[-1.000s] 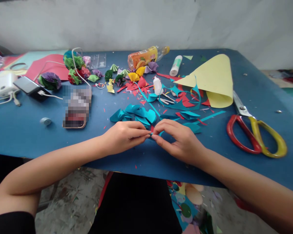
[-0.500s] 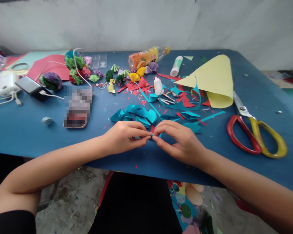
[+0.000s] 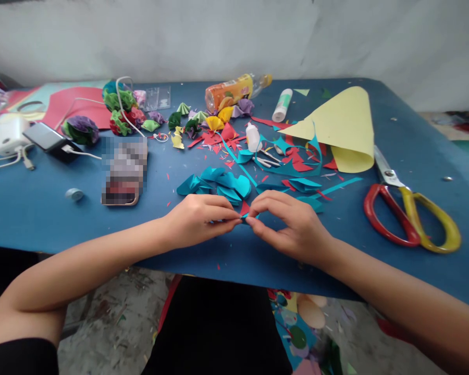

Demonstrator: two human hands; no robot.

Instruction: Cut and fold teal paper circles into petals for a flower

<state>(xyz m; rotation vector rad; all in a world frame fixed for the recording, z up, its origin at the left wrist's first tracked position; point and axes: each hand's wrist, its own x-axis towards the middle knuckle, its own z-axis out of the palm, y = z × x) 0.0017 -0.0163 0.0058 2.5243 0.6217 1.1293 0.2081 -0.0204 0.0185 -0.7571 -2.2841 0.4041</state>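
Observation:
My left hand (image 3: 205, 219) and my right hand (image 3: 287, 224) meet fingertip to fingertip above the front of the blue table (image 3: 152, 234). A small piece of blue paper (image 3: 244, 220) is pinched between them, mostly hidden by the fingers. My left thumb and fingers press together on its left end. On its right end, my right thumb and forefinger hold it, with a gap behind their tips. Just beyond my hands lies a heap of folded blue paper petals (image 3: 219, 179). More blue folded pieces (image 3: 305, 185) rest past my right hand, among red scraps (image 3: 244, 207).
Large scissors (image 3: 398, 195) lie at right beside a yellow paper cone (image 3: 336, 127). A white glue bottle (image 3: 253, 136), glue stick (image 3: 282, 105) and drink bottle (image 3: 234, 92) are farther back. To the left are a phone (image 3: 125, 172), a power bank (image 3: 50, 139) and paper flowers (image 3: 81, 129).
My right fingertips have shifted slightly to the right, and the gap between right thumb and forefinger looks a little wider. My left hand stays nearly still.

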